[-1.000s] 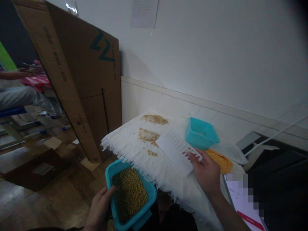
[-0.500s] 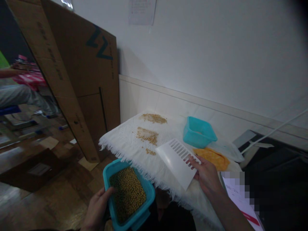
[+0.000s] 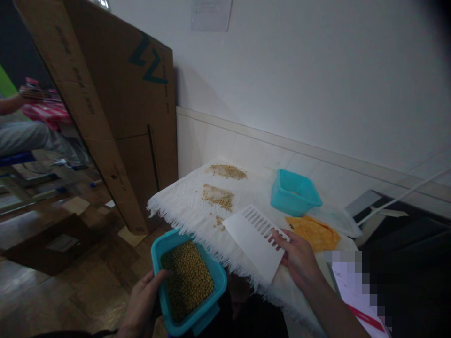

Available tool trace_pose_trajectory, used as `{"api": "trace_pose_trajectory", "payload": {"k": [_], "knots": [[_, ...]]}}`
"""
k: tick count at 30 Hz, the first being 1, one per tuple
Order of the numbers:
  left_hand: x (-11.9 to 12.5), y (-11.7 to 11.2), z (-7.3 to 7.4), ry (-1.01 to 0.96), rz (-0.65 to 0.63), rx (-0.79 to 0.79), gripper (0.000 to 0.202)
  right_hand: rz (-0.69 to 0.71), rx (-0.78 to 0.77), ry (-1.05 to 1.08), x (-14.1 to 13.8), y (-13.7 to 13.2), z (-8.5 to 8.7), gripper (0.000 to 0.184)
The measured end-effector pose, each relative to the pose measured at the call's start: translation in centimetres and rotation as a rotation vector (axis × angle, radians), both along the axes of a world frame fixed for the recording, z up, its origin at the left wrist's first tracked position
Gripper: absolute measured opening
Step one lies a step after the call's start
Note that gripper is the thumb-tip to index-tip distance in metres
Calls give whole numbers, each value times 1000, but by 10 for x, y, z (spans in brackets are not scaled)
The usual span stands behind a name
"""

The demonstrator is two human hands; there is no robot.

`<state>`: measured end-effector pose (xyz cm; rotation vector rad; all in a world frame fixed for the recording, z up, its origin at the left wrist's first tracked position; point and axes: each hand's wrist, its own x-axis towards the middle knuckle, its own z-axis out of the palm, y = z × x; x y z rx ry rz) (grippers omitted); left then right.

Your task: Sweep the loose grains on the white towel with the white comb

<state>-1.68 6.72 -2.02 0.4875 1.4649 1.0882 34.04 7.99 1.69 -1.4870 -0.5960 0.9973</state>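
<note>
Left hand (image 3: 143, 300): closed on the left rim of a blue tub (image 3: 221, 282), thumb over the edge
Blue tub: near left, beside the fringed near edge of the white cloth (image 3: 183, 195), with yellowish beans (image 3: 193, 277) inside
Right hand (image 3: 299, 257): pinching the right end of a slotted white sheet (image 3: 251, 241)
Slotted white sheet: over the near part of the white cloth, though I cannot tell whether they touch
Loose beans (image 3: 221, 203): two patches farther left, plus a small scatter just beside the sheet's left corner
Second tub (image 3: 283, 201): far right, an orange cloth (image 3: 313, 233) on its near side
</note>
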Motion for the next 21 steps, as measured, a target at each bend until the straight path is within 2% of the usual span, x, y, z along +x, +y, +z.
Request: {"api": "trace_pose_trajectory", "payload": {"k": [6, 10, 15, 21], "knots": [[-4, 2, -5, -6, -3, 24, 35, -36, 33, -25, -18, 3, 6, 59], [-7, 2, -12, -29, -24, 33, 34, 2, 28, -7, -15, 4, 1, 61], [-7, 2, -19, -13, 24, 43, 33, 66, -15, 13, -11, 7, -2, 60], [-4, 2, -8, 7, 59, 8, 34, 22, 63, -55, -29, 12, -1, 58]]}}
